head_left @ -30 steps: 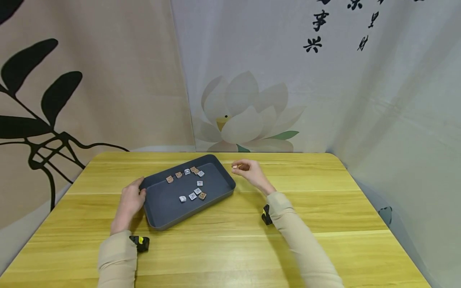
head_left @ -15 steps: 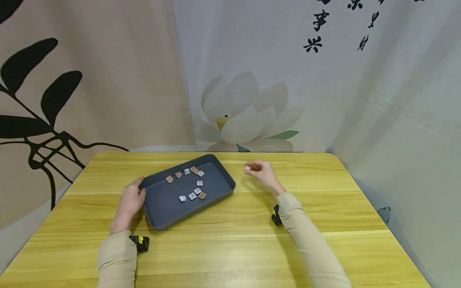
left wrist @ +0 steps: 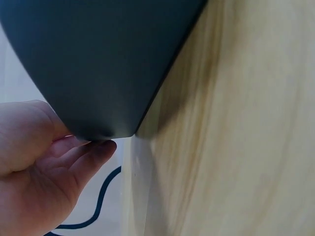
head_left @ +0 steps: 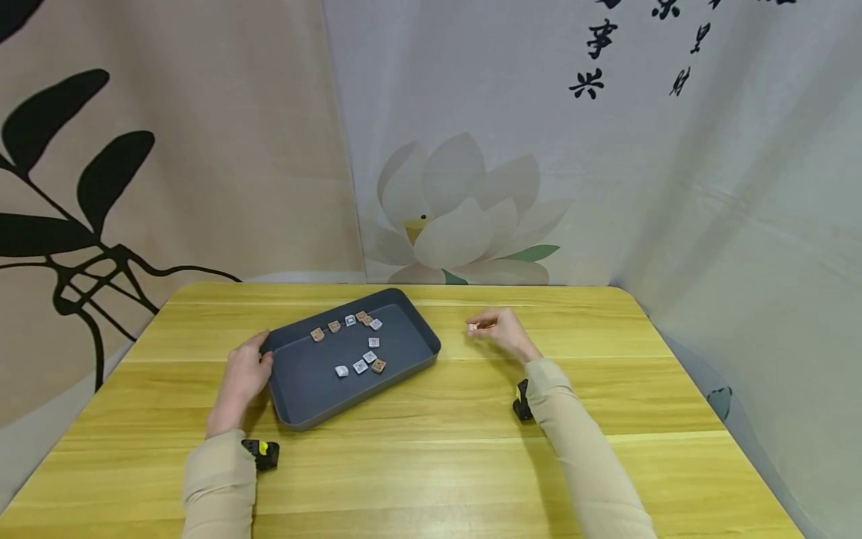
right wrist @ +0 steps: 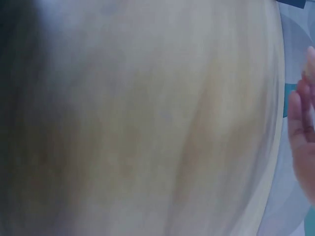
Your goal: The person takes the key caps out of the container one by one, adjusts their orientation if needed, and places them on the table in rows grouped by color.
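Observation:
My left hand (head_left: 241,378) grips the left end of a dark grey rectangular tray (head_left: 303,389). In the left wrist view the thumb and fingers (left wrist: 93,160) pinch the rim at the tray's (left wrist: 103,73) narrow end. Right of the tray, low over the table, my right hand (head_left: 505,333) pinches a small whitish keycap-like piece (head_left: 473,327) between thumb and fingertips. Several similar square pieces, white (head_left: 373,343) and brown (head_left: 378,367) with dark marks, lie scattered on the tray floor. The right wrist view catches only part of my right hand (right wrist: 302,132) at its edge.
The tray stands at a slant on a yellow wood-grain table (head_left: 431,464). Behind the table's far edge hangs a curtain (head_left: 498,97) with a printed lotus and dark characters. A black wrist camera (head_left: 263,454) sits by the left sleeve.
My right hand, with the small piece pinched, has moved right, away from the tray, then down closer to the table. The left hand and the tray have stayed in place.

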Demonstrator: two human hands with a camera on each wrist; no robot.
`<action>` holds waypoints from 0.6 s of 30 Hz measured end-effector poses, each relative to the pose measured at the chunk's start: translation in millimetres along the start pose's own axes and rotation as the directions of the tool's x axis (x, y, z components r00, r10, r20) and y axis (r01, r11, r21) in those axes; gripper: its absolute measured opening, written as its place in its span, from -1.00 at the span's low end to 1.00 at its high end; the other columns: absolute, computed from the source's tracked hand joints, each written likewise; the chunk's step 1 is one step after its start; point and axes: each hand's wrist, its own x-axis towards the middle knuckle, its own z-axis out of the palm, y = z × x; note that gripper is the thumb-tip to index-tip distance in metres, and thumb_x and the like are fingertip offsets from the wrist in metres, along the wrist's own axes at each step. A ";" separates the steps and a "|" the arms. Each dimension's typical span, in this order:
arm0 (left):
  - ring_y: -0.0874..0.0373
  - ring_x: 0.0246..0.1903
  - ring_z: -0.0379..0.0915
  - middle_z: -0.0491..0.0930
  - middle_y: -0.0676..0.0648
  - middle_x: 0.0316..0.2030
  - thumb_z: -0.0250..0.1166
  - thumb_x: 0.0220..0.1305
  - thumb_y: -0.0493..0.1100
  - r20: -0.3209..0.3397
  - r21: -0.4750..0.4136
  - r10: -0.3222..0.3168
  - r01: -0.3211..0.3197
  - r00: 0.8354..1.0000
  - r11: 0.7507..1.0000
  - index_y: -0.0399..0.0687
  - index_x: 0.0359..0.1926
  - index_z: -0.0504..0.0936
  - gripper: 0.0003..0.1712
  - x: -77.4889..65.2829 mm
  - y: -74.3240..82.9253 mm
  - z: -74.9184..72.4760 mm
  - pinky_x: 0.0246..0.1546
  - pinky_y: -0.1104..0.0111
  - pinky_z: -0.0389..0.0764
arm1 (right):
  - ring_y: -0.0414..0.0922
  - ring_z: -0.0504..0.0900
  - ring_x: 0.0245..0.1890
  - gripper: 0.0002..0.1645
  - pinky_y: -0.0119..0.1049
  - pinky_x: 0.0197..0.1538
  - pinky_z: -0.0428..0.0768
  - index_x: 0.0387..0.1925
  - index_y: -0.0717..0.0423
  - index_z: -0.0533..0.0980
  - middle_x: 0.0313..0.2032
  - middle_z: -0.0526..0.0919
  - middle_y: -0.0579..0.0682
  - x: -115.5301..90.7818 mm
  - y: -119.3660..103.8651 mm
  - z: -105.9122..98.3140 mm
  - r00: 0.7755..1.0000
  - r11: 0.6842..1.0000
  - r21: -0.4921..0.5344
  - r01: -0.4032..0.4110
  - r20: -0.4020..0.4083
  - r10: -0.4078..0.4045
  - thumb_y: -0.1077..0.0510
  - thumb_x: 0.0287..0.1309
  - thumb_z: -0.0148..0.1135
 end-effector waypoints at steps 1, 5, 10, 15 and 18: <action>-0.44 0.15 0.18 0.18 -0.55 0.20 -0.05 0.27 -0.36 0.000 0.000 0.000 0.000 1.000 1.000 -0.51 0.27 0.15 -0.44 -0.1 -0.1 0.0 -0.08 -0.05 0.43 | -0.09 0.58 -0.22 -0.66 -0.35 -0.19 0.56 -0.14 0.17 0.63 -0.15 0.67 0.11 0.0 0.7 0.1 1.000 1.000 -0.007 -0.005 0.013 0.005 0.20 -0.05 0.35; -0.43 0.12 0.21 0.18 -0.55 0.20 -0.04 0.27 -0.36 -0.003 0.003 -0.001 0.001 1.000 1.000 -0.50 0.27 0.15 -0.44 -0.3 -0.5 0.4 -0.15 0.00 0.43 | -0.13 0.60 -0.23 -0.69 -0.34 -0.15 0.56 -0.19 0.13 0.65 -0.18 0.69 0.07 0.2 2.7 1.3 0.999 0.999 -0.032 -0.016 0.050 0.018 0.18 -0.06 0.36; -0.39 0.07 0.28 0.17 -0.55 0.20 -0.04 0.27 -0.36 0.000 -0.002 -0.002 0.002 1.000 1.000 -0.50 0.28 0.14 -0.44 -0.9 -0.4 0.5 -0.20 0.05 0.42 | -0.16 0.60 -0.26 -0.70 -0.34 -0.15 0.55 -0.20 0.12 0.66 -0.21 0.71 0.05 1.1 4.1 3.8 0.996 0.999 -0.035 -0.039 0.078 0.041 0.19 -0.08 0.37; -0.38 0.06 0.29 0.17 -0.55 0.21 -0.05 0.28 -0.36 -0.001 -0.001 -0.002 0.002 1.000 1.000 -0.49 0.28 0.14 -0.44 -1.0 0.2 0.2 -0.20 0.05 0.42 | -0.15 0.60 -0.27 -0.70 -0.34 -0.15 0.55 -0.21 0.11 0.66 -0.23 0.70 0.04 2.3 4.3 5.2 0.993 0.997 -0.061 -0.055 0.098 0.061 0.20 -0.10 0.39; -0.39 0.07 0.28 0.17 -0.55 0.21 -0.05 0.28 -0.35 0.001 0.002 -0.004 0.004 1.000 1.000 -0.49 0.28 0.14 -0.44 -0.8 0.5 0.4 -0.20 0.05 0.42 | -0.16 0.58 -0.29 -0.69 -0.35 -0.19 0.54 -0.22 0.10 0.66 -0.24 0.69 0.03 2.3 4.2 5.9 0.992 0.995 -0.079 -0.062 0.101 0.070 0.19 -0.11 0.40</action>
